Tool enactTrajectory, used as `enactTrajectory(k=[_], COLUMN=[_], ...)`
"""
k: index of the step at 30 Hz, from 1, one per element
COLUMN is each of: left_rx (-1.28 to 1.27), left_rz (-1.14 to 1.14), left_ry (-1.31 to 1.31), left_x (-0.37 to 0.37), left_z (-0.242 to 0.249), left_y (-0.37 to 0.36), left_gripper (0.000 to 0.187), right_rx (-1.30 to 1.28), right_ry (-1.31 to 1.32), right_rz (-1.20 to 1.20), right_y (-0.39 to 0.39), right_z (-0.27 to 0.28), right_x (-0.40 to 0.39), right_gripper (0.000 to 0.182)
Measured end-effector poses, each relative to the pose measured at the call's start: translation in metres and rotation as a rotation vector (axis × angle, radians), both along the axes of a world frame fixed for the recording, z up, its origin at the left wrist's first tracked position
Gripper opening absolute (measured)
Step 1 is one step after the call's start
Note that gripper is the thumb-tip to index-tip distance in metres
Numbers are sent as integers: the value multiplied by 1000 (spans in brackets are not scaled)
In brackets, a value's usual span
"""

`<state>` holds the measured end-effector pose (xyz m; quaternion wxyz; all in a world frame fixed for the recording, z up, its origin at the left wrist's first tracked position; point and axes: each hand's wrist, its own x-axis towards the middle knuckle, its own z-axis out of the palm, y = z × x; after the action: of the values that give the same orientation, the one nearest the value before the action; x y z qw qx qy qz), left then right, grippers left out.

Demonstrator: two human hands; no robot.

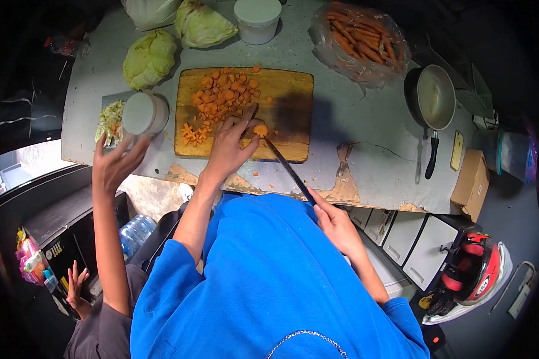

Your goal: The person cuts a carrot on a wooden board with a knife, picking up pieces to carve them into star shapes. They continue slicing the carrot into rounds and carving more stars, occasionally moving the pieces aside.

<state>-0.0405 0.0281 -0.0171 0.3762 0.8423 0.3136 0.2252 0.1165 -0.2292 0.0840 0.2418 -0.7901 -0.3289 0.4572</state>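
My left hand is on the cutting board, thumb and fingers closed around a carrot piece with its round cut face showing. In my right hand is the handle of a kitchen knife. Its dark blade slants up over the board's front edge, the tip close beside the carrot piece. Round carrot slices lie heaped on the upper left of the board. Below them is a smaller pile of carrot sticks.
At the left, a co-worker's hand is raised near a white lidded tub and shredded vegetables. Cabbages, another tub and a bag of carrots stand behind. A frying pan lies right.
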Motion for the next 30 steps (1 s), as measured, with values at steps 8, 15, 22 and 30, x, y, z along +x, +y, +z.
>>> enactTrajectory(k=[8,15,22,30], left_rx=[-435,-1022,-1064,-870], left_rz=[138,202,40,-80], left_ry=[-158,-542,-292,-469], left_x=[14,50,58,45], left_z=[13,21,73,101], left_y=[-9,0,-19,-38], left_gripper=[64,51,42,39], right_rx=[-128,-22,328,494], right_ry=[76,121,415,537], right_rz=[23,-39,-637,-512], right_y=[-6,-18,30,89], right_z=[1,2,-11,2], right_x=[29,59,33,19], right_gripper=[45,43,22,28])
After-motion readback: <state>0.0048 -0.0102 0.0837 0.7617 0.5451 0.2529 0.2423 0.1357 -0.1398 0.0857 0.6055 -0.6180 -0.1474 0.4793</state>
